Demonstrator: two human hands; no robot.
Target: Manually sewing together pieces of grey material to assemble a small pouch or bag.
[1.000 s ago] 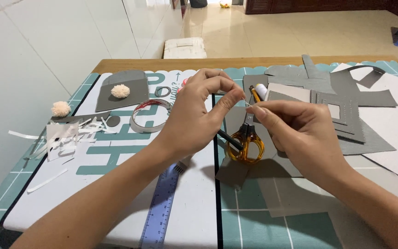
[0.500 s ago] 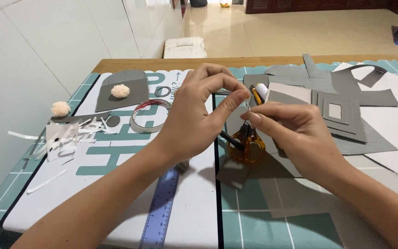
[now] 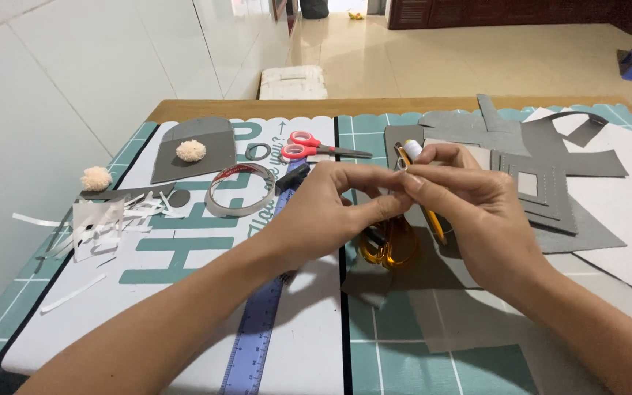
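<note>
**Steadily pinching something too fine to see, over the yellow scissors**

Carefully does it: my left hand (image 3: pixel 323 216) and right hand (image 3: pixel 469 205) meet fingertip to fingertip above the middle of the tabletop (image 3: pixel 184 292). Both grips are together, thumb against forefinger, clamped on something so thin that I cannot tell what it is. A small white spool (image 3: pixel 412 150) with a yellow-handled tool beside it shows just at 12 o'clock of my right knuckles; whether my fingers touch it I cannot tell.

To do this well, I judge that my wrists should stay low and close, so the pinch does not wander. The yellow scissors (image 3: pixel 389 245) lie directly beneath my hands at 6 o'clock, blades hidden, so I would keep my fingers lifted clear of them.

Around me: red scissors (image 3: pixel 316 146) at 11 o'clock, a coil of tape (image 3: pixel 241 189) at 9 o'clock, grey felt pieces (image 3: pixel 543 168) at 2 o'clock, a blue ruler (image 3: pixel 257 322) at 7 o'clock, and two pompoms (image 3: pixel 191 151) further left beside paper scraps (image 3: pixel 100 219).
</note>
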